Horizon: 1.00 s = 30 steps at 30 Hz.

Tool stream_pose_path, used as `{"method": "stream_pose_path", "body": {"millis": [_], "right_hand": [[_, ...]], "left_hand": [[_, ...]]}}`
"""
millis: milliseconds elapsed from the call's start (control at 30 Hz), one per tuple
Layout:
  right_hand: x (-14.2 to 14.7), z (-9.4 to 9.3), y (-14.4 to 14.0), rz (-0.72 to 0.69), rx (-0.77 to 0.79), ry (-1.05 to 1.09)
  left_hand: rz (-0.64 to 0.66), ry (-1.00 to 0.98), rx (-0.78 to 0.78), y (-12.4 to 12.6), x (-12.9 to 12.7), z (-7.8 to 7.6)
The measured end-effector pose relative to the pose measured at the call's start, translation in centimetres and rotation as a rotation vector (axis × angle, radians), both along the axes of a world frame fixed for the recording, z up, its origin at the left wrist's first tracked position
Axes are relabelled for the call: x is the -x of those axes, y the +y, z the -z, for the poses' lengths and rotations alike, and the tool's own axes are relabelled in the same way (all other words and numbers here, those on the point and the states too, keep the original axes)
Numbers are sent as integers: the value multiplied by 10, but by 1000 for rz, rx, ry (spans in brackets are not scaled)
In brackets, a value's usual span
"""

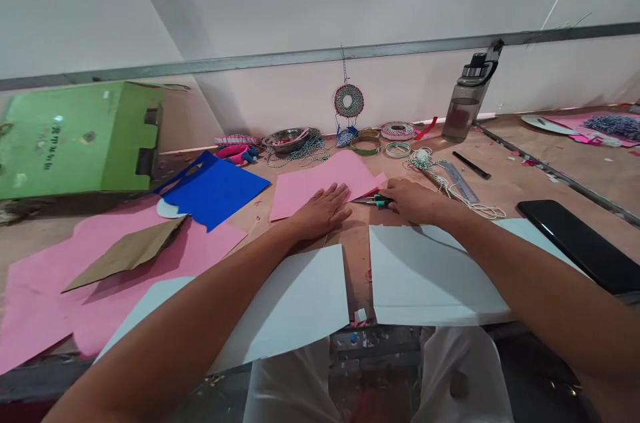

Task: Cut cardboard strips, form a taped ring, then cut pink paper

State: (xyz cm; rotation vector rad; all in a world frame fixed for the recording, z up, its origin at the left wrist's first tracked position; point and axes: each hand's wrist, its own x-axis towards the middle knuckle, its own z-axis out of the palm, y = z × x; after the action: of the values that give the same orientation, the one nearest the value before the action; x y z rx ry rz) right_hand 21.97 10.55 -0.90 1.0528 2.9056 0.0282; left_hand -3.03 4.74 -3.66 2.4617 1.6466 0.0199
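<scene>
A pink sheet lies on the brown-covered table in front of me. My left hand rests flat with its fingers spread, over the lower edge of that sheet. Just to the right, my right hand is closed around the green and black handles of a pair of scissors. The blades point left at the sheet's right edge, towards my left fingers. Part of the handles is hidden by the right hand. Two pale sheets, a left one and a right one, lie under my forearms.
On the left are a green box, a blue sheet, pink sheets and a piece of brown card. Tape rolls, a metal bowl, white cord, a ruler, a bottle and a phone stand or lie around.
</scene>
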Motion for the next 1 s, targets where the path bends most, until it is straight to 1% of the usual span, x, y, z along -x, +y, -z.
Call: {"method": "stream_pose_path", "body": {"millis": [100,267,433,567,633,767,833,900,1000], "right_hand": [[5,-3,-5,-25,-27,-6],[16,-10,-17,-87,-53,51],[22,-11,-22,-62,-29,27],[25,-8,-22,-46,-14,-12],[25,-8,-22,-39,-13,-3],[22,-10,-22,-70,-4,67],[20,-10,-22,-100,-10,121],[17,-10,-21,-114,-25,169],[11,-9,-18,-108,-41,161]], "left_hand": [[-9,1,-6,0,0,1],[4,-4,-26,2,2,3],[1,-1,-22,1,1,4],[-4,-8,-16,1,0,0],[18,-24,0,1,6,-2],[107,-4,26,-4,31,-3],[105,20,11,-10,40,-4],[82,31,5,-15,42,-6],[68,39,3,-18,31,-9]]}}
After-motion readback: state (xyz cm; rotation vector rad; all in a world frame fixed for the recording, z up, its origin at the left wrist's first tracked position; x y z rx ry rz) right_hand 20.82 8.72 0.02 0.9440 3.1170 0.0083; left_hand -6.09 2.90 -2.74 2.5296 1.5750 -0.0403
